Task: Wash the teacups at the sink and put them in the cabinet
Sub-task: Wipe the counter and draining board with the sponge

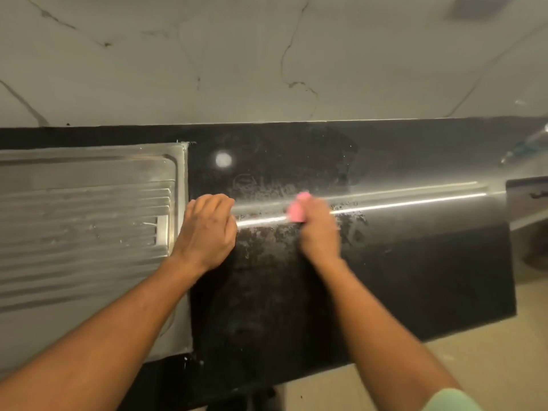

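Note:
No teacup is in view. My right hand (318,229) grips a pink cloth or sponge (298,210) against the wet black countertop (415,247); the hand is blurred. My left hand (207,229) hovers or rests at the counter's left part beside the steel drainboard (83,221), its fingers curled under and nothing visible in them. Water streaks and droplets cover the counter between and around both hands.
The ribbed drainboard of the sink fills the left side. A marble-patterned wall (267,60) rises behind the counter. A blurred object with blue-green marks (525,146) lies at the far right edge. Beige floor (474,336) shows beyond the counter's front edge.

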The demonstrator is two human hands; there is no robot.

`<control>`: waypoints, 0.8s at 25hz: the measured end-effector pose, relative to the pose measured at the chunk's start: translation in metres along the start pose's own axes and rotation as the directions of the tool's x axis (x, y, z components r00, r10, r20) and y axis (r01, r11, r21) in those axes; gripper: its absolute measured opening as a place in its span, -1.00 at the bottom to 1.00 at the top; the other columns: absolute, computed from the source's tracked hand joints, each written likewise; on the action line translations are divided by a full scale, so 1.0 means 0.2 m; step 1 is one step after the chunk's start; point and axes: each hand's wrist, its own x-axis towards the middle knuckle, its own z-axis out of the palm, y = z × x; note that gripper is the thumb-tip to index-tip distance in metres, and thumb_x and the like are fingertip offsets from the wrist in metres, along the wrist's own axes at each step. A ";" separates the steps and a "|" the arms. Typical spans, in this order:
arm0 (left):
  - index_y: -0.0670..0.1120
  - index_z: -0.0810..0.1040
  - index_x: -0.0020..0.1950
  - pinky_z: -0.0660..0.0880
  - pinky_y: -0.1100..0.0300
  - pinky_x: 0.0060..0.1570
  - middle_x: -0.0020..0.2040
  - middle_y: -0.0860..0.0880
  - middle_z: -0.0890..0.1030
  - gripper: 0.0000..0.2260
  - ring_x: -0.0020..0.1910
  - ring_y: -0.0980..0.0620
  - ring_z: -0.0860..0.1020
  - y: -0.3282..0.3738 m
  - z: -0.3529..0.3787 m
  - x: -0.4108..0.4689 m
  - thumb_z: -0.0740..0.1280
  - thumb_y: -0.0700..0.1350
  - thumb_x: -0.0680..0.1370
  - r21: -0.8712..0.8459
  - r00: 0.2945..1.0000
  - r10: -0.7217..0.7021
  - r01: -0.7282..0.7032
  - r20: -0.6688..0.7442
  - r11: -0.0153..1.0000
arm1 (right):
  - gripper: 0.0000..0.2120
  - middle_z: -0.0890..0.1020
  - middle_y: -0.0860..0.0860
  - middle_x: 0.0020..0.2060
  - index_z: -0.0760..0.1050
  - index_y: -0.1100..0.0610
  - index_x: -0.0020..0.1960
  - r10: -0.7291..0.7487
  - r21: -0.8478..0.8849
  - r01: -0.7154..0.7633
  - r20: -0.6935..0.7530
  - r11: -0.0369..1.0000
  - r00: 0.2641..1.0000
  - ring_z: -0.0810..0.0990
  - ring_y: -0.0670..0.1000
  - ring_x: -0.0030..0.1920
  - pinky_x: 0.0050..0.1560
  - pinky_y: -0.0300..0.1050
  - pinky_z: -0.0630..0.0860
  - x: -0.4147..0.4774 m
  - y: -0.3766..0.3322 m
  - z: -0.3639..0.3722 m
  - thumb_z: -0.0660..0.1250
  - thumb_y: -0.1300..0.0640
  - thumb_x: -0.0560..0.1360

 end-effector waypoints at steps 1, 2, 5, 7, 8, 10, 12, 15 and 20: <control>-0.17 0.54 0.18 0.37 0.02 0.30 0.12 -0.11 0.58 -0.66 0.17 -0.12 0.52 -0.02 0.01 -0.02 0.07 -0.06 0.59 0.074 0.999 -0.046 0.046 -0.001 0.996 | -0.56 0.51 0.03 0.19 0.45 -0.04 0.31 0.128 -0.109 -0.134 -0.059 0.985 0.990 0.50 0.17 0.17 0.09 0.08 0.47 0.04 0.20 -0.08 0.19 0.32 0.51; -0.11 0.54 0.17 0.38 -0.05 0.29 0.12 -0.04 0.58 -0.70 0.17 -0.10 0.51 -0.03 0.03 -0.07 0.11 -0.05 0.59 0.129 0.998 -0.048 0.053 -0.044 0.990 | -0.48 0.50 0.08 0.23 0.45 0.02 0.33 0.212 -0.116 -0.223 -0.106 0.968 0.972 0.47 0.20 0.19 0.13 0.08 0.43 0.04 0.31 -0.11 0.21 0.38 0.43; -0.11 0.56 0.18 0.40 -0.10 0.26 0.14 -0.06 0.60 -0.71 0.17 -0.11 0.52 0.11 0.10 -0.17 0.14 -0.06 0.58 0.119 0.998 -0.037 0.042 -0.048 0.992 | -0.62 0.52 0.07 0.09 0.44 0.10 0.19 0.240 -0.062 -0.256 -0.185 0.965 0.953 0.45 0.09 0.08 0.02 -0.03 0.33 -0.17 -0.04 0.08 0.23 0.38 0.43; -0.13 0.57 0.20 0.41 -0.12 0.26 0.16 -0.08 0.60 -0.69 0.18 -0.13 0.52 0.20 0.11 -0.21 0.15 -0.07 0.57 0.154 0.995 0.036 -0.021 -0.095 0.988 | -0.70 0.49 0.11 0.23 0.37 0.09 0.34 -0.144 -0.145 0.149 0.049 0.978 0.988 0.45 0.08 0.23 0.22 0.04 0.40 -0.47 -0.44 0.31 0.12 0.22 0.63; -0.13 0.56 0.22 0.40 -0.12 0.28 0.18 -0.08 0.60 -0.69 0.20 -0.12 0.52 0.21 0.09 -0.22 0.16 -0.08 0.57 0.155 0.995 0.035 -0.020 -0.096 0.988 | -0.64 0.43 0.15 0.35 0.28 0.11 0.46 -0.332 -0.078 0.354 0.207 0.932 0.920 0.39 0.13 0.37 0.37 0.10 0.35 -0.65 -0.57 0.40 0.06 0.14 0.68; -0.13 0.56 0.25 0.40 -0.12 0.31 0.19 -0.08 0.59 -0.67 0.23 -0.12 0.51 0.24 0.06 -0.27 0.17 -0.09 0.56 0.166 0.995 0.004 0.012 -0.096 0.986 | -0.62 0.47 0.14 0.36 0.34 0.12 0.46 -0.459 0.045 0.471 0.319 0.881 0.829 0.43 0.16 0.37 0.36 0.07 0.40 -0.80 -0.56 0.36 0.10 0.13 0.66; -0.13 0.56 0.23 0.42 -0.12 0.29 0.16 -0.08 0.59 -0.68 0.20 -0.13 0.51 0.26 0.06 -0.32 0.18 -0.12 0.53 0.226 0.994 0.024 0.001 -0.107 0.974 | -0.66 0.55 0.03 0.15 0.49 0.02 0.27 -0.364 0.044 0.361 0.162 0.931 0.917 0.51 0.10 0.15 0.07 -0.05 0.50 -0.70 -0.21 0.13 0.19 0.26 0.55; -0.12 0.56 0.21 0.41 -0.09 0.28 0.14 -0.08 0.59 -0.73 0.18 -0.11 0.52 0.30 0.10 -0.43 0.28 -0.21 0.52 0.238 0.995 0.010 0.014 -0.098 0.971 | -0.49 0.50 -0.02 0.10 0.49 -0.02 0.26 0.108 0.021 -0.107 -0.050 0.994 0.993 0.48 0.12 0.11 -0.07 -0.11 0.39 -0.49 0.40 -0.24 0.19 0.39 0.42; -0.12 0.56 0.27 0.35 -0.10 0.34 0.22 -0.08 0.58 -0.68 0.25 -0.10 0.50 0.48 0.23 -0.58 0.22 -0.14 0.54 0.197 0.996 -0.025 0.043 -0.091 0.979 | -0.66 0.49 0.10 0.12 0.38 0.10 0.23 0.070 -0.067 -0.081 -0.148 0.994 0.986 0.46 0.12 0.05 0.02 -0.03 0.47 -0.87 -0.05 0.03 0.18 0.30 0.48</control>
